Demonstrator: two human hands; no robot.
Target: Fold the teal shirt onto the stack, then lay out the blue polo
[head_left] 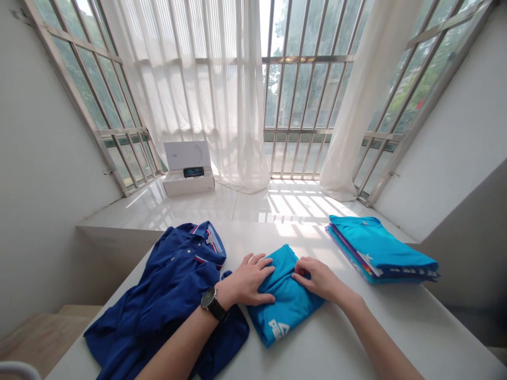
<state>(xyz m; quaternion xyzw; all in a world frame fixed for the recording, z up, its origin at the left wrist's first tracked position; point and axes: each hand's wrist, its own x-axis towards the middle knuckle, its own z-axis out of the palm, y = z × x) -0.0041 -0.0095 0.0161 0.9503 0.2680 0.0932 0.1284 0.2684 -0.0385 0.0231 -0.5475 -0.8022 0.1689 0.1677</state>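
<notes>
A bright blue T-shirt [295,314], folded into a compact bundle with a white logo at its near corner, lies on the white table in front of me. My left hand [249,279] rests flat on its left part, fingers spread, with a dark watch [214,303] on the wrist. At the shirt's right edge, the fingers of my right hand [317,277] are curled together and pinch the fabric. A navy polo shirt [170,295] with a striped collar is laid out loosely to the left, partly under my left forearm.
On the right of the table stands a stack of folded shirts [380,245], bright blue on top. An open white box [189,186] with a phone-like device [194,172] sits on the sill at the back left. White curtains [237,105] hang before barred windows.
</notes>
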